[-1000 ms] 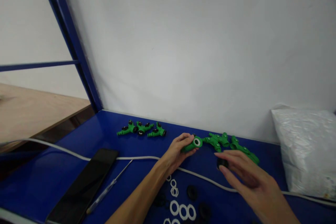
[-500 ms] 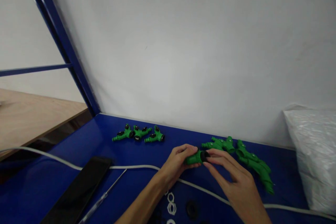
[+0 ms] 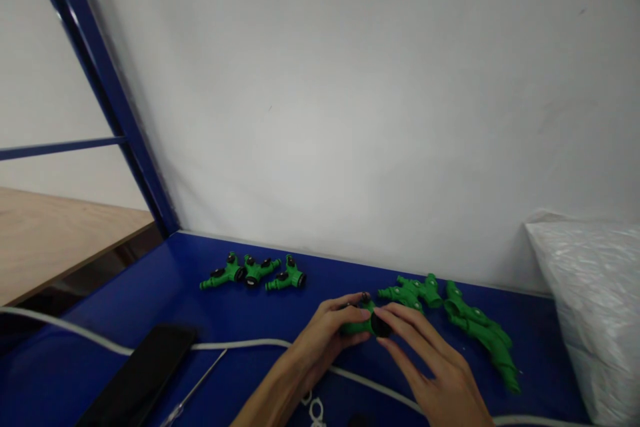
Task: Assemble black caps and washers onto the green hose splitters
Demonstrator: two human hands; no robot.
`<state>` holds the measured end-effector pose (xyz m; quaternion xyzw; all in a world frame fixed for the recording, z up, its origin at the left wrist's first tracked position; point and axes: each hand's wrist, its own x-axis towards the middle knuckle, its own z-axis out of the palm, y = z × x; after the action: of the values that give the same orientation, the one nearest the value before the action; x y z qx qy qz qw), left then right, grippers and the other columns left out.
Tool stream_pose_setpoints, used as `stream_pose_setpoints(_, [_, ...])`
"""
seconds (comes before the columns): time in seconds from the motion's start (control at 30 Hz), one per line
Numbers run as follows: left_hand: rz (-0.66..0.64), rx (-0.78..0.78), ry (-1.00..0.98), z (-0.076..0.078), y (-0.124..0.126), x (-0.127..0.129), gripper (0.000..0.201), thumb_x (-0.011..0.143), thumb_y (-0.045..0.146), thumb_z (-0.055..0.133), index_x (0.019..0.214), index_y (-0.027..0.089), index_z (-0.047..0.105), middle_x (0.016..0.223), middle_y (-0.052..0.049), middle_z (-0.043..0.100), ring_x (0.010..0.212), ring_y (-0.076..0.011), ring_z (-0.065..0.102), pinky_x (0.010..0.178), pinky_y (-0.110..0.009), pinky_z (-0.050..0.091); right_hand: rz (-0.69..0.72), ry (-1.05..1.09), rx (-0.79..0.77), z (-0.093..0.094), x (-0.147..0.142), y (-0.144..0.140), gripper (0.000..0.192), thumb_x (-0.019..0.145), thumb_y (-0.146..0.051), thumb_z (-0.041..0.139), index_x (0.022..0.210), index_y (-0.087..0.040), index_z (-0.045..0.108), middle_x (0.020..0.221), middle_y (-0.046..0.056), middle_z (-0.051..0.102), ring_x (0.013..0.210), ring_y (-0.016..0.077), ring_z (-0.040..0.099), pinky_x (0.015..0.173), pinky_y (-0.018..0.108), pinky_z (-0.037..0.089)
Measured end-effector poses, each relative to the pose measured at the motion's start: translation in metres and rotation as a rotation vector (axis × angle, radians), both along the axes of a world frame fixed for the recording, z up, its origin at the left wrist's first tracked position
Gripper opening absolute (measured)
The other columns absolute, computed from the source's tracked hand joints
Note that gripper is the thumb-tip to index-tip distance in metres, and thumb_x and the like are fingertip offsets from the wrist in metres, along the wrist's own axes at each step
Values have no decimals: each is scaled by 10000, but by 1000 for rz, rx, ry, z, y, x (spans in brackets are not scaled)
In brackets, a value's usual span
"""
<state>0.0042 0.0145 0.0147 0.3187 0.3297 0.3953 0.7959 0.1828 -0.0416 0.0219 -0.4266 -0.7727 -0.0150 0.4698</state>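
My left hand (image 3: pixel 320 340) is closed around a green Y-shaped hose connector (image 3: pixel 356 328), its body partly hidden by the fingers. At the connector's right end sits a black round collar (image 3: pixel 381 326). My right hand (image 3: pixel 434 367) pinches that collar between thumb and fingertips. Whether the collar is fully seated cannot be made out. Just beyond my right hand lie several bare green connector bodies, among them one green body (image 3: pixel 430 290) by the wall and a longer green pile (image 3: pixel 483 330) to the right.
Farther left, three green connectors with black parts (image 3: pixel 286 275) rest near the wall. A white cable (image 3: pixel 240 345) crosses the blue tabletop (image 3: pixel 230 313). A black flat object (image 3: pixel 143 373), a screwdriver (image 3: pixel 195 388) and white rings (image 3: pixel 316 408) lie nearer. Clear plastic wrapping (image 3: pixel 593 320) stands at right.
The view has tilted upward, so the tabletop items sit lower. The black collar's open end has turned more toward me, and my right fingers have shifted around it.
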Motion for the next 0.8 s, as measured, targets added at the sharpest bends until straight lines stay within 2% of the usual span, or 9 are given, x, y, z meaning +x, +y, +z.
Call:
stream_pose_setpoints(0.17, [25, 45, -16, 0, 0, 0, 470, 707, 251, 811, 1168, 232, 724, 1083, -42, 640, 1014, -171, 604, 848, -270, 497, 1, -28, 17, -2, 0, 0, 245, 999, -243, 584, 1217, -250, 696, 1167, 39, 749, 1057, 158, 747, 991, 198, 547])
stream_pose_setpoints(0.33, [75, 81, -19, 2, -3, 7, 440, 746, 345, 789, 1137, 205, 645, 941, -20, 627, 879, -146, 595, 775, -260, 481, 5, -69, 41, -3, 1, 1, 259, 1014, -234, 561, 1258, -251, 647, 1184, 25, 743, 1085, 141, 731, 1029, 189, 523])
stream_pose_setpoints(0.43, [79, 104, 17, 3, -5, 9, 466, 743, 361, 788, 1138, 197, 601, 848, -4, 613, 797, -131, 579, 707, -240, 458, -23, -62, 44, -3, -1, 0, 235, 1008, -292, 581, 1228, -244, 648, 1114, 33, 754, 999, 158, 755, 954, 201, 578])
stream_pose_setpoints(0.5, [74, 116, 58, 2, -6, 9, 485, 745, 362, 783, 1157, 196, 588, 797, 12, 595, 733, -115, 555, 659, -228, 438, -43, -41, 32, -3, -4, -1, 206, 1009, -333, 580, 1176, -235, 651, 1003, 32, 758, 878, 162, 766, 851, 212, 617])
stream_pose_setpoints(0.57, [65, 112, 88, 1, -7, 10, 550, 745, 358, 776, 1232, 206, 571, 775, 19, 595, 690, -110, 549, 630, -225, 433, -68, -40, 19, -3, -6, -2, 191, 1023, -365, 550, 1092, -225, 660, 895, 31, 740, 753, 156, 749, 738, 217, 623])
stream_pose_setpoints(0.63, [61, 82, 111, 1, -8, 11, 677, 747, 335, 762, 1365, 235, 507, 773, 23, 614, 664, -113, 567, 614, -226, 437, -99, -70, 13, -4, -7, -3, 256, 1046, -392, 490, 999, -220, 673, 831, 36, 717, 685, 155, 723, 661, 230, 608])
stream_pose_setpoints(0.7, [76, 27, 123, 0, -9, 13, 773, 744, 310, 746, 1450, 244, 440, 786, 21, 632, 644, -117, 584, 595, -224, 439, -135, -104, -5, -6, -6, -4, 311, 1051, -413, 464, 945, -223, 686, 808, 44, 705, 668, 162, 710, 629, 245, 595])
stream_pose_setpoints(0.8, [90, -40, 91, 1, -10, 13, 696, 739, 315, 731, 1390, 182, 523, 857, -9, 650, 666, -111, 592, 604, -220, 463, -153, -133, -20, -5, -4, -4, 269, 1025, -433, 520, 1011, -236, 703, 850, 50, 714, 691, 174, 707, 653, 265, 598])
